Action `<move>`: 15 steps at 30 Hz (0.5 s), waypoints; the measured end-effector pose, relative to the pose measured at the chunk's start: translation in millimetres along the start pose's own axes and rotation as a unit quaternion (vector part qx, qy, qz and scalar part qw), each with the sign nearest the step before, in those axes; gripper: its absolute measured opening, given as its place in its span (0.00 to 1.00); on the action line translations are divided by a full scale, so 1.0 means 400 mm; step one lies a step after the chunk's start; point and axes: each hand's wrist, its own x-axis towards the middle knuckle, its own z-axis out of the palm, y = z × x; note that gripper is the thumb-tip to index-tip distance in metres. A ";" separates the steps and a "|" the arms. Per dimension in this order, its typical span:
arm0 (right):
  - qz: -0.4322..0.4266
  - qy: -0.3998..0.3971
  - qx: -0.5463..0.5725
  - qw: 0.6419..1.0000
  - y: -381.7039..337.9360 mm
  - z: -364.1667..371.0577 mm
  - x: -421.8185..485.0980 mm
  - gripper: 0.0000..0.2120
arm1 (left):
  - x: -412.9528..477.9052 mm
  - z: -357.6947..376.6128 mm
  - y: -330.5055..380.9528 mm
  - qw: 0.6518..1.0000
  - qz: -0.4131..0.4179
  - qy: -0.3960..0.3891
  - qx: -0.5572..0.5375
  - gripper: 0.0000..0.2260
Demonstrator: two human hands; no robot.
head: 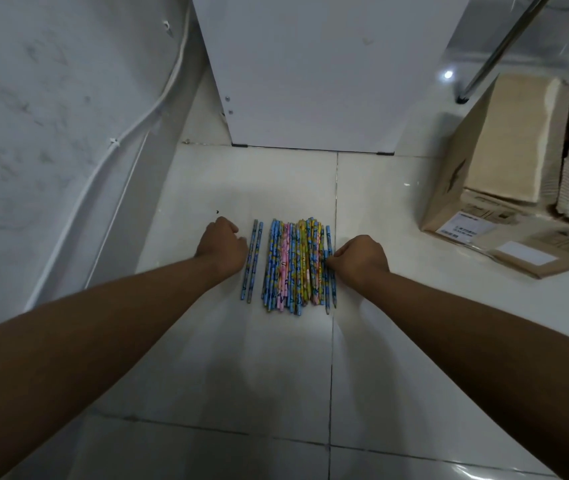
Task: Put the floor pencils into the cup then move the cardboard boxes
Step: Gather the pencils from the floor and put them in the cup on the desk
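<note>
The patterned blue, pink and yellow wooden pencils (293,268) are all lying in a row on the white tiled floor (241,358), so the task is barely beginning (no cup is showing anywhere). The right hand (359,258) is pinching the rightmost pencils with curled fingers, while the left hand (222,245) is curling beside two stray ones, its grip impossible to tell. The brown cardboard boxes (504,168) are waiting at the far right.

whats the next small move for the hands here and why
Probably nudge the left hand rightward, pushing the two stray blue pencils against the main pile. They lie apart from it, beside that hand, while the right hand sits at the pile's right edge, so closing the gap should let both hands gather one bundle.
</note>
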 end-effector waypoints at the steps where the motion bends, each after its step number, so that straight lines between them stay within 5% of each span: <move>1: 0.005 -0.002 0.002 1.000 -0.003 0.000 0.001 0.17 | 0.004 -0.002 -0.011 1.000 -0.014 -0.007 0.001 0.14; 15: 0.039 -0.003 0.053 0.998 -0.019 0.007 -0.004 0.19 | -0.026 0.004 -0.047 0.998 -0.025 -0.055 0.007 0.16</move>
